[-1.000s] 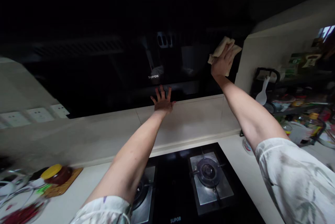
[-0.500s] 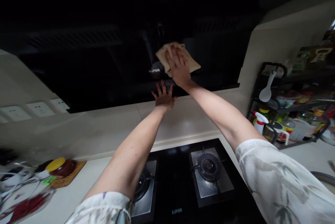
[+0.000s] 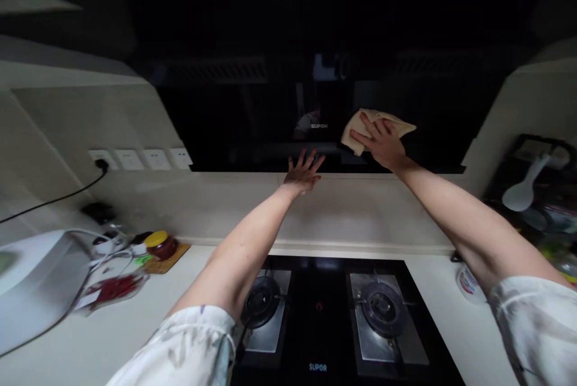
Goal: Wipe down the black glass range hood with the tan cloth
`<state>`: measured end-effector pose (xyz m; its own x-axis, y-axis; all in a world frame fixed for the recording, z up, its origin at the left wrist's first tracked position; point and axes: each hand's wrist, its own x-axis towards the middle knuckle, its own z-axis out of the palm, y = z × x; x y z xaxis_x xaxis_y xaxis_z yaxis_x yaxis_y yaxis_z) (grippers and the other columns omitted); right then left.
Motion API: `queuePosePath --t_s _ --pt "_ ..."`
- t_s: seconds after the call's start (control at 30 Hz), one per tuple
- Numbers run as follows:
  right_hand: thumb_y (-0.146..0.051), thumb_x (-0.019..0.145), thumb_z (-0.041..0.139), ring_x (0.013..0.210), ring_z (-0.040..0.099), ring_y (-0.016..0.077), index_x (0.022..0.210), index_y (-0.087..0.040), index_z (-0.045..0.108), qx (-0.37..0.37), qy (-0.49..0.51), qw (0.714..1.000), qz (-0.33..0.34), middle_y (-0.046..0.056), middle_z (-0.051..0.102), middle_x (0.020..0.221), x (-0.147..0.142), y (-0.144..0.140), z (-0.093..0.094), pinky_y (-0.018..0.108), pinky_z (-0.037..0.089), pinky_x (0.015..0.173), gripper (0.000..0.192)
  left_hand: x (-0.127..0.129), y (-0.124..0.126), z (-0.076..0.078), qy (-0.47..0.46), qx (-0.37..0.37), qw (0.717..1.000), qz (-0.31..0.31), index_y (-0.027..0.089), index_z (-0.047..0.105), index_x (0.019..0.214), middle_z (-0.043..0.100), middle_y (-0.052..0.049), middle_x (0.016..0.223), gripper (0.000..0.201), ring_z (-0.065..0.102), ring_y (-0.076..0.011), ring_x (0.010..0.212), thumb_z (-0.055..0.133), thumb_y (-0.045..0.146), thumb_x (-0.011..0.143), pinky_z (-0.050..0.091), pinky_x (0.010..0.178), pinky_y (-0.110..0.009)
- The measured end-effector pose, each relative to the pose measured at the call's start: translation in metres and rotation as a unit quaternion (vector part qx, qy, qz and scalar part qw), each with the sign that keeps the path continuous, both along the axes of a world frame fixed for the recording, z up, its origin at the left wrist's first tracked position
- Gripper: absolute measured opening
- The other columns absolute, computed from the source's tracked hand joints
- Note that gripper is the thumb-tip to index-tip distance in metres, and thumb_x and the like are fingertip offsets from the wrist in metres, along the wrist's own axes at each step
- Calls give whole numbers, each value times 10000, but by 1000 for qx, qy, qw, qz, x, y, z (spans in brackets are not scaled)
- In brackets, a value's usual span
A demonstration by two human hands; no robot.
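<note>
My right hand (image 3: 382,140) presses a beige cleaning cloth (image 3: 401,126) against the glossy black front of a range hood (image 3: 252,124), right of its white lettering. The fingers are spread over the cloth, which is bunched a little under them. My left hand (image 3: 305,172) rests at the hood's lower edge, left of the cloth. Its fingers are spread and it holds nothing. Under both arms lies a black gas cooktop (image 3: 318,314) with a left burner (image 3: 261,302) and a right burner (image 3: 384,308).
Several wall sockets (image 3: 155,159) line the wall at left, one with a black plug (image 3: 103,165). On the left counter are a yellow-lidded jar (image 3: 161,246), a bag of red food (image 3: 112,290) and a white appliance (image 3: 36,290). A rack with a white ladle (image 3: 523,192) stands at right.
My right hand has slid the cloth rightward across the hood, away from the lettering. My left hand stays spread at the lower edge. The view has turned left, showing more of the left counter.
</note>
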<state>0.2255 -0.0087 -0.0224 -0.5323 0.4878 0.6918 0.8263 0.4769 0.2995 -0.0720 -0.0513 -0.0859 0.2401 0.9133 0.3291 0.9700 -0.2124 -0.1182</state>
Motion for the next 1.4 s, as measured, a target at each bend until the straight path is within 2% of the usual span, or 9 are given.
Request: queuePosePath --t_s 0.13,0.27,0.47,0.57,0.67,0.77,0.97,1.27,1.4 --pt "-288 1042 533 1658 273 426 1657 -234 581 36 84 996 -9 121 196 1833 -23 6 -6 712 236 1331 620 -89 -6 0 -47 20 996 73 311 113 1827 -118 -41 1880 744 -104 -387 1745 360 495 1149 125 1380 -754" --pt "-297 1086 445 1692 178 435 1682 -217 546 63 191 980 -10 162 163 1832 -91 3 7 730 192 1331 609 -151 -4 2 -87 42 987 132 307 97 1827 -158 -61 1874 744 -126 -412 1737 344 498 1151 122 1367 -771" --pt "-166 1104 341 1740 160 284 1789 -269 329 15 52 998 17 45 132 1850 -220 -19 61 608 201 1419 693 -154 -4 4 -101 38 986 125 372 65 1818 -200 -27 1869 746 -171 -409 1729 369 502 1149 119 1356 -789" --pt "-140 1110 242 1725 201 225 1781 -215 303 3 -52 998 47 44 202 1835 -258 -27 100 579 195 1430 678 -149 -7 6 -107 28 987 113 390 61 1815 -203 -14 1868 740 -172 -413 1729 362 511 1150 115 1356 -793" --pt "-127 1126 179 1742 147 240 1783 -174 285 36 -141 986 79 48 162 1843 -257 -31 134 588 145 1440 667 -148 -7 6 -110 32 988 101 404 59 1813 -197 -6 1869 748 -165 -421 1729 376 518 1146 108 1354 -800" --pt "-125 1134 204 1744 152 282 1782 -150 306 75 -196 974 84 72 157 1841 -229 -32 150 599 176 1431 657 -147 -6 7 -117 32 988 93 418 63 1809 -192 7 1869 759 -170 -419 1728 405 518 1139 100 1355 -804" --pt "-129 1085 277 1702 291 308 1714 -170 449 97 -165 981 34 105 334 1783 -190 -33 150 684 309 1358 653 -143 -7 8 -128 27 989 72 425 83 1808 -170 10 1873 764 -166 -410 1731 431 512 1133 96 1353 -810" --pt "-170 1081 196 1726 242 286 1713 -100 429 71 -134 988 12 158 261 1802 -233 -46 139 627 310 1380 677 -144 -3 7 -137 28 988 66 430 83 1809 -200 26 1866 784 -185 -419 1725 445 505 1118 57 1341 -827" --pt "-205 1093 190 1721 265 272 1710 -209 466 73 -134 988 15 96 364 1772 -232 -59 154 595 335 1394 676 -144 -3 6 -127 26 989 72 419 75 1810 -199 15 1865 779 -176 -423 1726 427 511 1121 77 1345 -818"
